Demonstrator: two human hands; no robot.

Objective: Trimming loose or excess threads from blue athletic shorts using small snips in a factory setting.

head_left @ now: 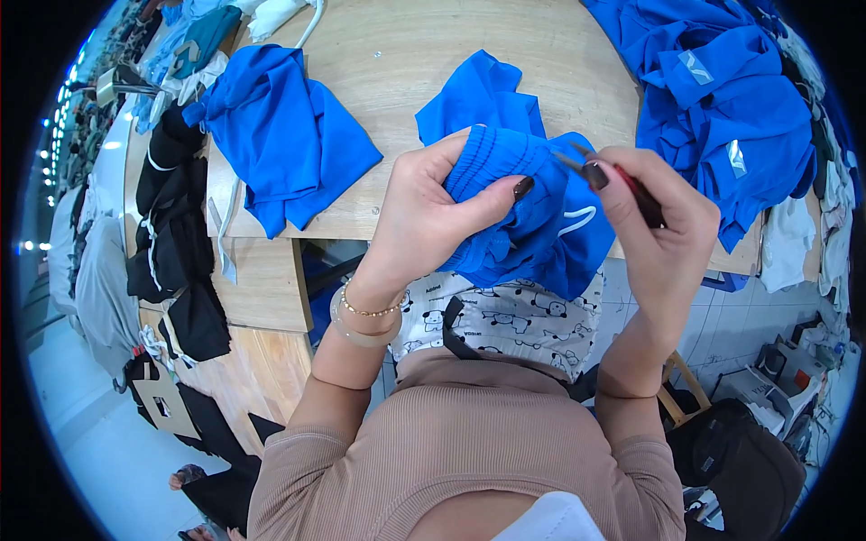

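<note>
My left hand [442, 203] grips a blue garment [519, 221] by its gathered elastic waistband, thumb on top and fingers behind the cloth. A white drawstring [577, 219] loops out of its right side. In my right hand [663, 212] is a small pair of thread snips [640, 197] with a red and dark handle. Its metal tips point left, close to the waistband's right end; whether they touch the cloth I cannot tell. The garment hangs over the table's near edge above my lap, and part of it spreads on the tabletop.
The wooden table [397, 81] stretches ahead. On it lie a folded blue garment [280, 144] at left and a heap of blue garments [722, 108] with shiny labels at right. Black garments [176, 216] hang at the left. A black bag [744, 469] sits low on the right.
</note>
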